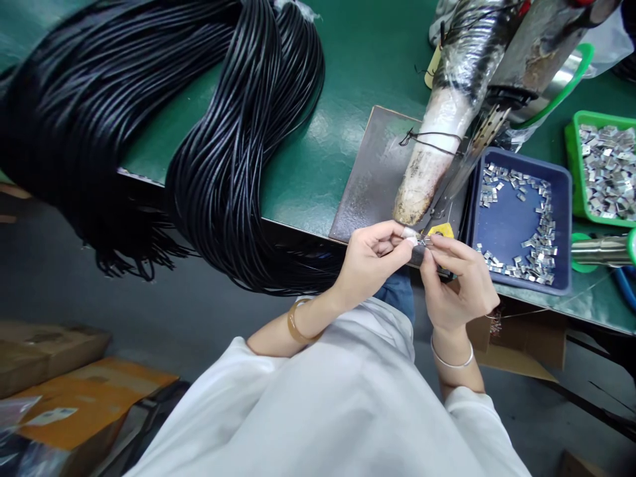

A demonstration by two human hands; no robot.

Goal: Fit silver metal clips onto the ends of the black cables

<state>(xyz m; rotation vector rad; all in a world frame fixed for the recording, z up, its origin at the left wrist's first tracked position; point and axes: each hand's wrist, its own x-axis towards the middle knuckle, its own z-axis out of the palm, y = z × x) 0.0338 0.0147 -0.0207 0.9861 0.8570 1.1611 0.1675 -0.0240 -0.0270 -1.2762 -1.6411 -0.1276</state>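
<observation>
My left hand (365, 258) is closed in a pinch at the table's front edge, with white tape around fingertips. My right hand (460, 278) pinches from the other side, thumb and forefinger nearly together. Between the fingertips is a small shiny metal piece (424, 242); its exact shape is mostly hidden. Just above it ends the worn tip of a wrapped, tape-covered machine arm (415, 192), beside a narrow metal bar. A yellow tag (441, 230) sits right behind the fingers. To the right, a blue tray (511, 228) holds many small metal clips.
Thick bundles of black cable (238, 132) lie across the green table (348, 59) and hang over its edge. A dark plate (370, 172) lies under the machine arm. A green bin (576, 172) of metal pieces and a spool (599, 252) stand at right. Boxes (99, 397) sit at lower left.
</observation>
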